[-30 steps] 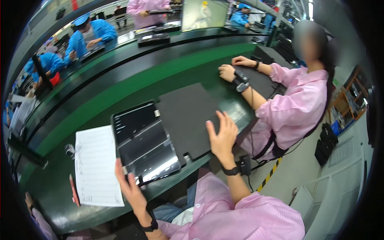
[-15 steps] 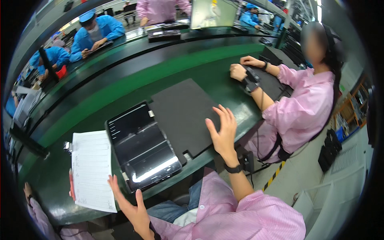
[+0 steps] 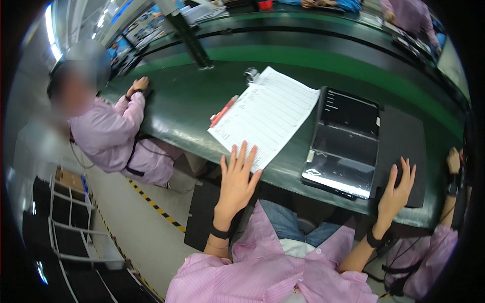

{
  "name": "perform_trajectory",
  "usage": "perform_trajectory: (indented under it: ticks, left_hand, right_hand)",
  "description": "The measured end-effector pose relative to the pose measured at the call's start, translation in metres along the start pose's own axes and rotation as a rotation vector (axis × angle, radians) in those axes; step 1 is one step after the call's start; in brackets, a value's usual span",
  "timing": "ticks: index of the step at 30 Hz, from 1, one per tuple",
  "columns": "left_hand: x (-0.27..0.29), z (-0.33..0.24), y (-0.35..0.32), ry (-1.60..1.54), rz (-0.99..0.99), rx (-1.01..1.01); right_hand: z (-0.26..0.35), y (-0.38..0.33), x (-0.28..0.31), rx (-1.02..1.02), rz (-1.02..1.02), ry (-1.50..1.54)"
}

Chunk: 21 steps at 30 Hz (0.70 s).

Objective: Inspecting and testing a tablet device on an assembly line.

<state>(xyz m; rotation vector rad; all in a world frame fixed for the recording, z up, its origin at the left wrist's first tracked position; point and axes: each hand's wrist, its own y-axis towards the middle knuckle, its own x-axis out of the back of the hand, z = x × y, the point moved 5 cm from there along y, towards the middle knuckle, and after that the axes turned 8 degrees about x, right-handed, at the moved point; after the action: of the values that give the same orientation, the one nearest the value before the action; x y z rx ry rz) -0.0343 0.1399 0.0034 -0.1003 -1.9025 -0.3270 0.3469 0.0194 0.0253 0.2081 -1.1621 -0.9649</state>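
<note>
My left hand (image 3: 236, 179) is open, its fingers spread over the lower edge of a printed white paper form (image 3: 273, 108); whether they press on it I cannot tell. A red pen (image 3: 224, 111) lies along the paper's left edge, and a small shiny object (image 3: 251, 75) is at its top. To the right of the form rests a flat, glossy black panel (image 3: 346, 136) with small white tabs on its sides. Beside it, over a dark grey sheet (image 3: 404, 131), my right hand (image 3: 398, 192) is open and holds nothing.
The green bench (image 3: 172, 113) runs across in front of me. A co-worker in pink (image 3: 108, 126) sits at its left end, another (image 3: 424, 252) at the right. A dark post (image 3: 187, 38) rises from the bench. Shelving (image 3: 70, 227) stands on the floor at lower left.
The view has swung to the left, bringing the left co-worker into sight. My left hand has come over the form's lower edge; my right hand stays open near the grey sheet.
</note>
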Motion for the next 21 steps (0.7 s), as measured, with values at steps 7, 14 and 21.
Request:
perform_trajectory:
  ticks: [7,14,21]
  left_hand:
    - [-0.006,0.002,-0.003,0.108,-0.100,0.040]
    - [-0.025,-0.024,0.001,0.049,-0.227,0.076]
    - [-0.021,-0.026,-0.007,-0.089,-0.328,0.091]
  right_hand:
    - [-0.006,-0.007,-0.011,0.119,0.025,-0.009]
    - [-0.018,-0.006,-0.008,0.092,0.007,-0.058]
    - [-0.021,-0.006,-0.014,0.111,0.017,-0.057]
